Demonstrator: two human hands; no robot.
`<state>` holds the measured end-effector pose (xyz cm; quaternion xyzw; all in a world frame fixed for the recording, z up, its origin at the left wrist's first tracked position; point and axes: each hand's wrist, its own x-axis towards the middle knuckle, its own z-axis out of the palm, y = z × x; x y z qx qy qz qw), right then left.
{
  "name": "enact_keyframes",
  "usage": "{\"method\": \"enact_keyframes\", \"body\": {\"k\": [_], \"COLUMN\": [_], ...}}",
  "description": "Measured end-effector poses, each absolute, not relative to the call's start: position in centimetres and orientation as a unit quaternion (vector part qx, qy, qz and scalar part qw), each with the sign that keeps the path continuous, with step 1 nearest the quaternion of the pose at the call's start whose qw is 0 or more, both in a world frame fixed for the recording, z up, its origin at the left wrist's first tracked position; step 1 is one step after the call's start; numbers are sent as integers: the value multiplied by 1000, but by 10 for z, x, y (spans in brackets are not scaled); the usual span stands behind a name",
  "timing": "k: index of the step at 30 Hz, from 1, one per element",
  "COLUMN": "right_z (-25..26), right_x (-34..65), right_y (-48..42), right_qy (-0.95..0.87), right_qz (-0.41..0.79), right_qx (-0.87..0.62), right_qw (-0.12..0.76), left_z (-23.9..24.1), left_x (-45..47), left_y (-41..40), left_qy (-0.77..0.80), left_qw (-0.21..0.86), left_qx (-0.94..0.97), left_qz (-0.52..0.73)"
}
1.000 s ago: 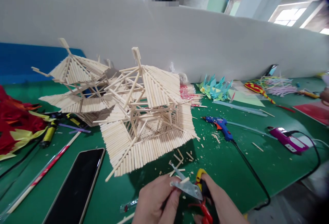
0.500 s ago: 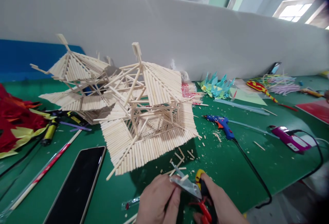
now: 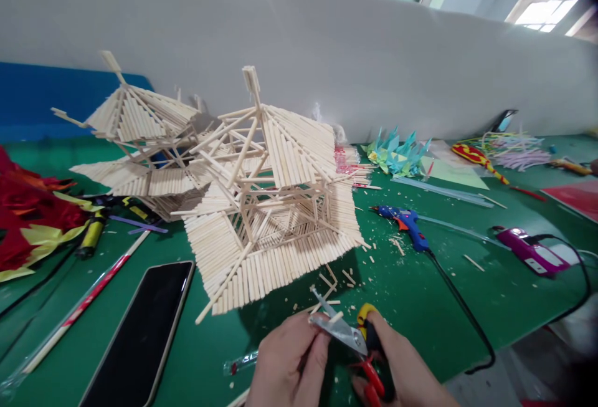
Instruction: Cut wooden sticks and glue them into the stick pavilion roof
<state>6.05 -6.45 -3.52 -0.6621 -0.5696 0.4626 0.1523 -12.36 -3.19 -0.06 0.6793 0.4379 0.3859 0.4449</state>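
Observation:
My right hand (image 3: 397, 357) grips the yellow, black and red handles of a pair of scissors (image 3: 346, 332). Between the partly spread blades lies the end of a thin wooden stick (image 3: 336, 317). The fingers of my left hand (image 3: 292, 354) are pinched round this stick, most of which they hide. Just beyond my hands stands a pavilion model (image 3: 275, 276) built of wooden sticks, part of its upper roof showing bare framing. Short stick offcuts (image 3: 348, 277) lie between the model and the scissors.
A second stick pavilion (image 3: 140, 126) stands at the back left, near a phone (image 3: 140, 332) and red paper work (image 3: 32, 220). To the right lie a blue glue gun (image 3: 404, 223) with a trailing cord, a purple device (image 3: 532, 251), and teal folded paper (image 3: 397, 151).
The view has shifted slightly. Both hands stay nearly in place, with the scissor blades still around the stick.

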Motion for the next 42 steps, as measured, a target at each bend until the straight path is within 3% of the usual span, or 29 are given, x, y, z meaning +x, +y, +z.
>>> {"method": "enact_keyframes", "body": {"k": [6, 12, 18, 29, 32, 37, 39, 42], "right_z": [-35, -30, -29, -28, -29, -32, -30, -28], "right_x": [54, 52, 56, 63, 64, 60, 60, 62], "right_y": [-64, -61, -63, -69, -70, -68, -67, -68], "right_qy": [-574, -630, -624, -596, -578, -593, -609, -616], "right_qz": [461, 388, 410, 458, 477, 475, 459, 447], "right_qx": [-653, -644, -631, -638, -643, -632, -627, -625], "right_qw": [179, 197, 209, 169, 156, 151, 158, 174], "left_z": [3, 5, 5, 20, 14, -1, 1, 10], "left_x": [-128, -126, -126, -131, -128, -124, -126, -132], "left_y": [-28, -27, -28, -22, -25, -32, -32, -28], "left_qy": [413, 409, 406, 386, 407, 385, 369, 378], "left_qw": [487, 452, 474, 675, 613, 320, 326, 487], "left_qx": [686, 686, 676, 559, 606, 741, 753, 703], "left_qz": [349, 397, 394, 289, 302, 447, 437, 354]}}
